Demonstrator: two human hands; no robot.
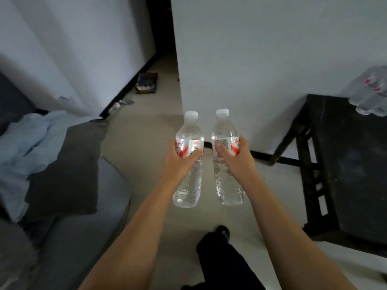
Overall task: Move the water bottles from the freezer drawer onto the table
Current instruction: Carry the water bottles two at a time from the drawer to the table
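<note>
At the far left a grey sofa (88, 206) runs along the edge of view, with a pale blue cloth (27, 143) crumpled on it and a dark grey cushion (71, 168) lying beside the cloth. Behind it, near the black skirting of the white wall, a flat dark box (147, 83) sits on the pale floor (146, 130) with some small litter close by.

In the middle, both bare arms reach forward over the floor. The left hand (180, 159) wraps around the labelled waist of 1 clear water bottle (189, 178), thumb across the red and white label, cap up. Just beside it, apart by a narrow gap, the right hand (234, 158) grips a 2nd bottle (225, 130) the same way, also upright. Below them a dark trouser leg and shoe (223, 231) stand on the floor.

To the right stands a dark wooden table (345, 164) against the white wall, well apart from the 2 held bottles. On its far corner lie several more bottles (370, 97), blurred at the frame's edge.
</note>
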